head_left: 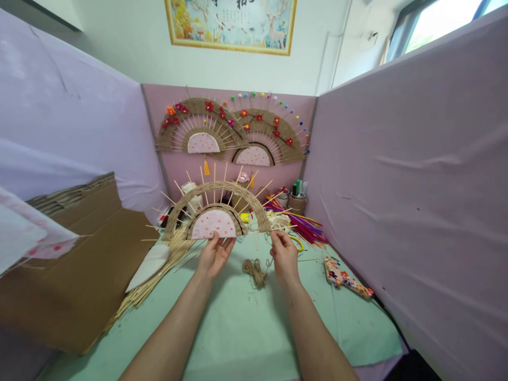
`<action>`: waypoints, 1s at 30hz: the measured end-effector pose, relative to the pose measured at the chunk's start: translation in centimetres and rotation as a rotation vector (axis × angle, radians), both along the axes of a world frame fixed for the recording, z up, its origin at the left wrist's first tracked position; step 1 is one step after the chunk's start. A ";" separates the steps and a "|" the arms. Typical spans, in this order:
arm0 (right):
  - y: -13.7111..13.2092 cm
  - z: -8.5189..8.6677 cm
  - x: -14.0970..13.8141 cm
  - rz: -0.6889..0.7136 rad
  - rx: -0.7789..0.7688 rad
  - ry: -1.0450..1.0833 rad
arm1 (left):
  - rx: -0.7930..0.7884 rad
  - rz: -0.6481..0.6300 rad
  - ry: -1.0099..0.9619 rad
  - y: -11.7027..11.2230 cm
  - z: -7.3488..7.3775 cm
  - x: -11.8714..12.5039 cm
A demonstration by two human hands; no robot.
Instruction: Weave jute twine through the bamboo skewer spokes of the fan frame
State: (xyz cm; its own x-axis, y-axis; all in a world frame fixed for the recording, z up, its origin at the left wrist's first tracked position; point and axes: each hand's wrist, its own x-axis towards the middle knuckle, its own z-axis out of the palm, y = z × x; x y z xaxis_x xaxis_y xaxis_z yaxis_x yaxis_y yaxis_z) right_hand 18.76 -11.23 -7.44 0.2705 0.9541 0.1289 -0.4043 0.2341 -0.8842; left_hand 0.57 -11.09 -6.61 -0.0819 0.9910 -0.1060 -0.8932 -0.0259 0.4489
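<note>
My left hand (216, 256) grips the bottom of a half-round woven fan (214, 223), thumb on its pink dotted centre. The fan is held upright above the table. Thin sticks fan out from it, with twine woven through them in an inner and an outer band. At the fan's right end, my right hand (284, 255) pinches the twine near the outer band's edge. A loose bundle of twine (255, 272) lies on the table between my hands, and a strand runs from it up toward my right hand.
Two finished fans (273, 127) with red flowers hang on the back panel. A floral glue gun (347, 278) lies at right, near colourful pipe cleaners (305, 226) and a pen holder (297, 202). Cardboard (71, 296) and a bundle of thin sticks (138, 296) are at left.
</note>
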 end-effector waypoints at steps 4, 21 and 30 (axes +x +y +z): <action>-0.2 0.3 0.1 0.055 0.021 0.035 | -0.007 -0.024 -0.006 -0.2 0.2 0.1; -2.7 1.4 0.8 0.486 0.236 -0.229 | 0.103 -0.230 0.083 -1.4 0.9 -0.1; -3.7 1.9 0.0 0.571 0.373 -0.486 | 0.137 -0.378 -0.065 -2.1 1.2 -0.1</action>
State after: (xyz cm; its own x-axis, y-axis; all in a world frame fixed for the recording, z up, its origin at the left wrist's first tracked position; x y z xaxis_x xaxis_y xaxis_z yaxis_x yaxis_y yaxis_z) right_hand 18.73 -14.91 -5.51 -0.4082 0.7995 0.4407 -0.1433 0.4207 -0.8958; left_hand 0.51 -13.18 -5.43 0.2937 0.9552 0.0358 -0.8776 0.2547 0.4061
